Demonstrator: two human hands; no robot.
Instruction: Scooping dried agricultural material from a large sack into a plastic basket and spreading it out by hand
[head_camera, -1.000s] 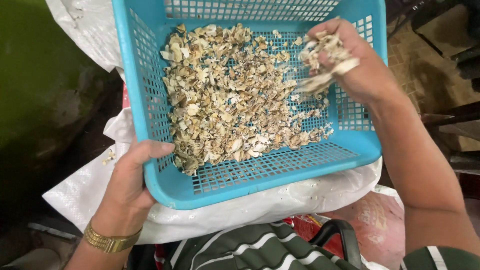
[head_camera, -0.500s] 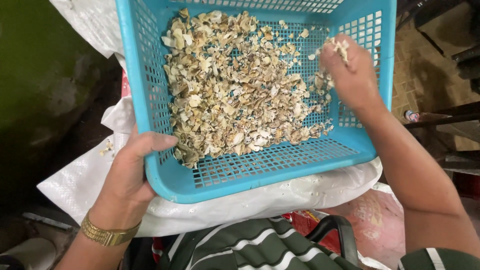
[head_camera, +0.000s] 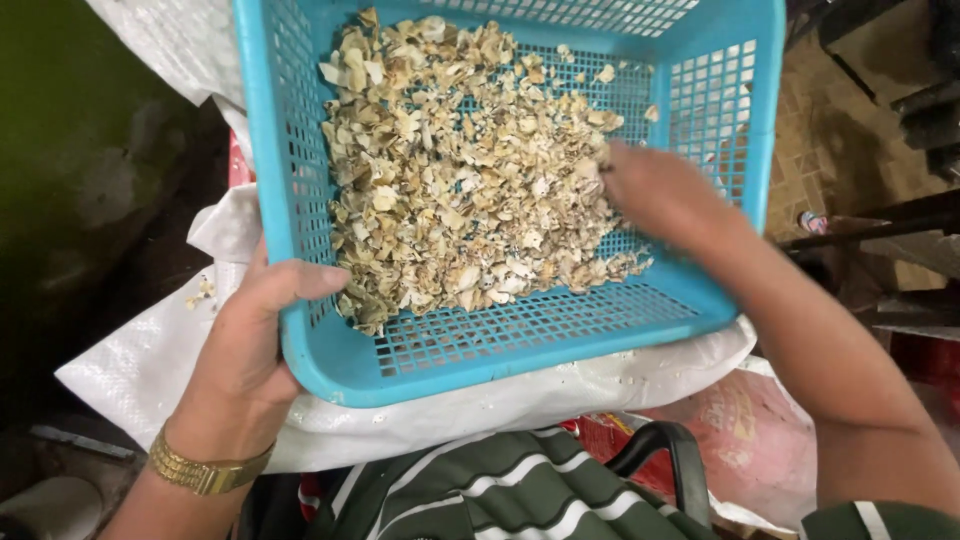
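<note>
White sack (head_camera: 150, 350) underlies basket (head_camera: 270, 150) (left-held).

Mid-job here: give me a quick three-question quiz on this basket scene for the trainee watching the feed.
1. True or false: the left hand grips the near left corner of the blue basket.
2. Where is the right hand? A) on the white sack under the basket, B) inside the basket, in the pile of pale chips, C) on the black handle.
3. Fill in: a gold-coloured ____ sits on the left wrist.

Key:
1. True; its thumb is hooked over the rim.
2. B; it lies at the right edge of the pale chips.
3. Watch.
</note>
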